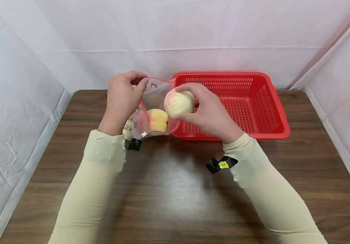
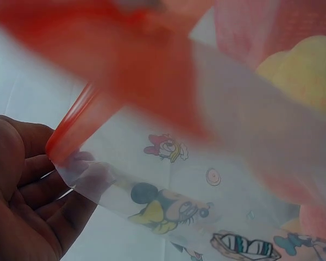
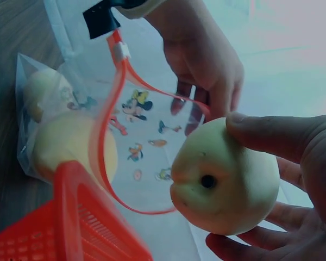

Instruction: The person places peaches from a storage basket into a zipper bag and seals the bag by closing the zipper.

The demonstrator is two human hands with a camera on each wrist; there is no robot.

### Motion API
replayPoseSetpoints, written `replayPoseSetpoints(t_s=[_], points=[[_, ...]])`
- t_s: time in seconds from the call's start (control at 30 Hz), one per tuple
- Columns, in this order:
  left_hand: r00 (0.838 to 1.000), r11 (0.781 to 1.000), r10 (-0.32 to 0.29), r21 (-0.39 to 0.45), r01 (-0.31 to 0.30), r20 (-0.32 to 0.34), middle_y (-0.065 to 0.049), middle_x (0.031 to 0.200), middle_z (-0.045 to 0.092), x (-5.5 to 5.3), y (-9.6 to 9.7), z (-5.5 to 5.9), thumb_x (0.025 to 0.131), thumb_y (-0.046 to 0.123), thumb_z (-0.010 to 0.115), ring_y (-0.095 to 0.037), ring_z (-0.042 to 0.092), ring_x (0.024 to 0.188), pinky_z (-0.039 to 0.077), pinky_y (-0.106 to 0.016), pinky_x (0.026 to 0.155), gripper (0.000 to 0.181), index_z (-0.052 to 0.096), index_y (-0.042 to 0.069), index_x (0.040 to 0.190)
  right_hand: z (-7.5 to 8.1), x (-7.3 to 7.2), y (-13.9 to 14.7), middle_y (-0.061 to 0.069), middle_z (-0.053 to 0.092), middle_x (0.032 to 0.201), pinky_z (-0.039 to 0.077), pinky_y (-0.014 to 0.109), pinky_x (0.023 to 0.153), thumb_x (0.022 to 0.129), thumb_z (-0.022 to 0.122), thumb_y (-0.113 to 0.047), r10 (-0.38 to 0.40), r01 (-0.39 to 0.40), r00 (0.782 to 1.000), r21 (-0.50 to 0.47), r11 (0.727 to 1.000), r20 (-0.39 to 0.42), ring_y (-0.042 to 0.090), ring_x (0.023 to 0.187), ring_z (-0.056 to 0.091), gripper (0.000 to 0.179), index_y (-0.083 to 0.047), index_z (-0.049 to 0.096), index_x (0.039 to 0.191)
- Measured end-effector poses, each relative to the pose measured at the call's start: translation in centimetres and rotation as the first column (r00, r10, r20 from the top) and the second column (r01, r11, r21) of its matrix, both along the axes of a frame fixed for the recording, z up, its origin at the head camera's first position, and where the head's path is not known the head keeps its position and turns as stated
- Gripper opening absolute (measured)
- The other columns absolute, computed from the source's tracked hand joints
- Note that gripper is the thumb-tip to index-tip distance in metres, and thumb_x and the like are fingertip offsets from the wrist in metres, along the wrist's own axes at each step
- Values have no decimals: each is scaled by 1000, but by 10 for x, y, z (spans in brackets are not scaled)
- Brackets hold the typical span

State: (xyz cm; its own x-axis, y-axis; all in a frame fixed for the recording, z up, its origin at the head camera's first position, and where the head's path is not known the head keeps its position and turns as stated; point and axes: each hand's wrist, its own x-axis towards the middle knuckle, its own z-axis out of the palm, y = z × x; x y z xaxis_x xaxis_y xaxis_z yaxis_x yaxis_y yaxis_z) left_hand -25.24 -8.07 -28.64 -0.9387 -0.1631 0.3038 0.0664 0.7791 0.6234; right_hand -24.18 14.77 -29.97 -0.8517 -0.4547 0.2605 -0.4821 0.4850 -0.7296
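A clear zip bag [image 3: 152, 128] with cartoon prints and a red zip rim stands with its mouth apart. My left hand [image 1: 125, 93] pinches the bag's rim at its upper left corner. Inside the bag lies a yellow peach [image 1: 158, 120], and the right wrist view shows more than one fruit in there. My right hand [image 1: 210, 108] holds another peach [image 1: 179, 103], pale yellow with a pink blush, between thumb and fingers at the bag's mouth. Its underside with a small dark hole [image 3: 208, 181] faces the right wrist camera.
A red plastic basket [image 1: 272, 105] with slotted walls stands right of the bag, its left end against the bag's rim. Both are on a dark wood table [image 1: 175, 203]. White cloth [image 1: 175, 34] hangs behind and at the sides. A white zip slider [image 1: 144, 134] sits on the bag's rim.
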Motion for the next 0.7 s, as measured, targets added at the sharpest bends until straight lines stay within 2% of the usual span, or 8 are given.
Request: replayPoseSetpoints(t_s=[0.23, 0.37, 0.53, 0.7], points=[[1000, 1000, 2, 4, -2, -10, -7, 99, 74, 0, 0, -1, 94, 27, 61, -17, 66, 88, 47, -28, 72, 25, 74, 11, 108, -8, 5, -13, 0, 49, 139, 54, 32, 90, 75, 83, -28, 22, -19, 996, 36, 999, -85, 13, 125, 47, 60, -22, 56, 128], [1000, 1000, 2, 3, -2, -5, -7, 99, 74, 1, 0, -2, 94, 26, 62, -17, 66, 88, 48, -28, 72, 24, 74, 11, 108, -12, 8, -18, 1, 45, 143, 52, 33, 94, 76, 83, -24, 62, -53, 990, 69, 996, -123, 18, 128, 47, 59, -22, 56, 128], [1000, 1000, -4, -9, 4, -12, -6, 99, 74, 2, 0, -2, 94, 27, 61, -17, 66, 89, 50, -29, 73, 25, 75, 12, 108, -15, 8, -22, 2, 42, 145, 48, 34, 101, 76, 83, -21, 139, -120, 968, 101, 988, -210, 20, 131, 45, 58, -22, 56, 128], [1000, 1000, -15, -15, 14, -17, -7, 99, 75, 2, -1, -3, 94, 27, 61, -17, 67, 87, 50, -29, 72, 25, 75, 12, 108, -17, 3, -27, 1, 44, 143, 46, 32, 102, 77, 82, -16, 209, -186, 933, 103, 977, -293, 15, 133, 42, 58, -21, 56, 128]])
